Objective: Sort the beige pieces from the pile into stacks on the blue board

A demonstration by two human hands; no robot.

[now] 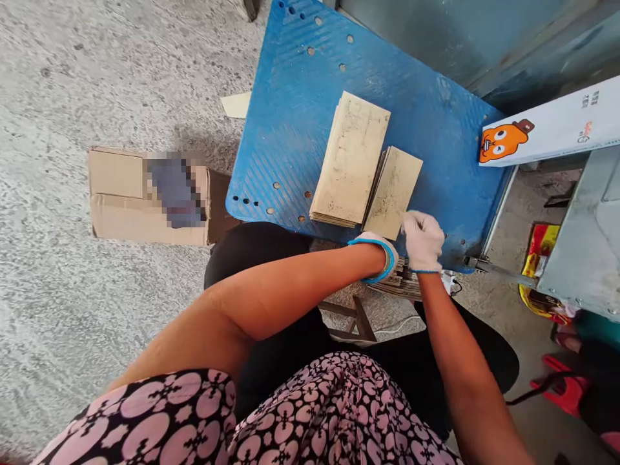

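Observation:
On the blue plastic table lies a tall stack of cream rectangular boards (351, 158) with dark smudges. Right beside it is a stack of narrower cream boards (393, 187), slightly tilted in line with the first. My right hand (423, 242), in a white knit glove, has its fingers curled at the narrower stack's lower right corner; anything inside them is hidden. At the table's near edge my left hand (380, 255), gloved with a blue cuff, points downward and its fingers are out of sight. Just below it, more stacked boards (404, 281) show partly, under the table edge.
The blue table (411, 90) has holes along its left side. A white box with an orange cartoon (547, 126) lies at its right end. A cardboard box (145, 216) stands on the floor at left. A red stool (566, 387) and a person's dark clothing appear lower right.

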